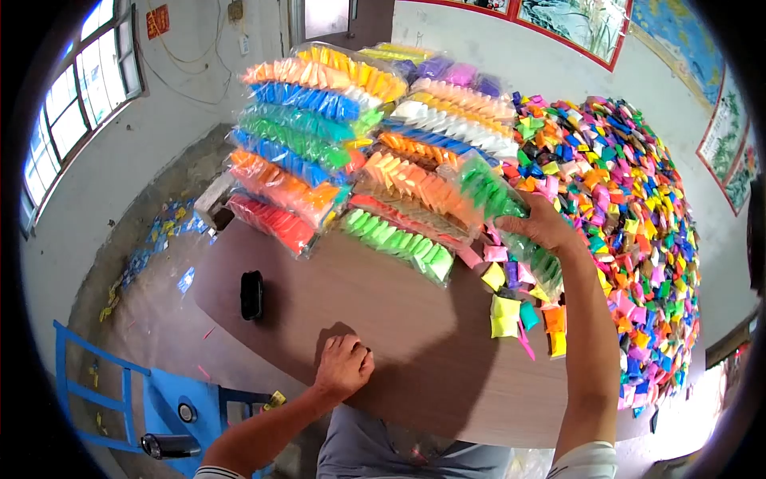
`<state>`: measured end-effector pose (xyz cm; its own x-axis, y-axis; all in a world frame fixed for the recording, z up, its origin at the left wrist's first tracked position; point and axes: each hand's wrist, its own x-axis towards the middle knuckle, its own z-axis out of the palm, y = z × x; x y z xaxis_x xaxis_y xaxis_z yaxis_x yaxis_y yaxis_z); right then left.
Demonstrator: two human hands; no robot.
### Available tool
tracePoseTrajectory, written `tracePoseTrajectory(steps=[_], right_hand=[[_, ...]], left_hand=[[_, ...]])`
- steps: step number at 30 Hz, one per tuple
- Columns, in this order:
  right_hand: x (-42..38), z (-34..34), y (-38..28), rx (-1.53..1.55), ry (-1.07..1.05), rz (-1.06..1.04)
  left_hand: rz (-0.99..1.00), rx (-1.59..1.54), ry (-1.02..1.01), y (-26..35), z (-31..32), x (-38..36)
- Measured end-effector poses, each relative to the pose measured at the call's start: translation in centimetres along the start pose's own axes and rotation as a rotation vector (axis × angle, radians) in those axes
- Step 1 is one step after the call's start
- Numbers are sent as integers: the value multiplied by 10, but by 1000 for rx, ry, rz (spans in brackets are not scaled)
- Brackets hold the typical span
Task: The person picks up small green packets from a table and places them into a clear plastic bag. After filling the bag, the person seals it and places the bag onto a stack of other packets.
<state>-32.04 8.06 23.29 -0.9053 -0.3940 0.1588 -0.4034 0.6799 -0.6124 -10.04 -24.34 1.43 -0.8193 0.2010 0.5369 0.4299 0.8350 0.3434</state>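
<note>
My right hand grips a long clear plastic bag of green packets, which slants between the stacked bags and the loose heap. Its lower end hangs over some loose packets. My left hand rests on the brown table near the front edge, fingers curled into a loose fist with nothing showing in them. Beyond it, two columns of filled bags are stacked, with a bag of light green packets and a bag of red packets at the near ends.
A large heap of loose colourful packets covers the table's right side. Some loose ones, such as a yellow packet, lie at its near edge. A black open case sits at the left. A blue chair with a dark flask stands lower left.
</note>
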Motion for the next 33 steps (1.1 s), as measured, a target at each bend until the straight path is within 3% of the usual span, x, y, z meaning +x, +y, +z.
tracePoseTrajectory(steps=[13, 16, 23, 30, 33], right_hand=[[-18, 24, -32, 25, -150, 90], [-16, 44, -6, 102, -222, 78], [-5, 50, -17, -145, -65, -97], [78, 31, -55, -412, 90, -230], [116, 44, -60, -438, 140, -233]], left_hand=[[-2, -26, 11, 3, -2, 2], [-15, -21, -12, 2, -2, 2], [-40, -4, -41, 4, -2, 3], [27, -19, 38, 1, -1, 4], [-54, -5, -73, 2, -3, 3]])
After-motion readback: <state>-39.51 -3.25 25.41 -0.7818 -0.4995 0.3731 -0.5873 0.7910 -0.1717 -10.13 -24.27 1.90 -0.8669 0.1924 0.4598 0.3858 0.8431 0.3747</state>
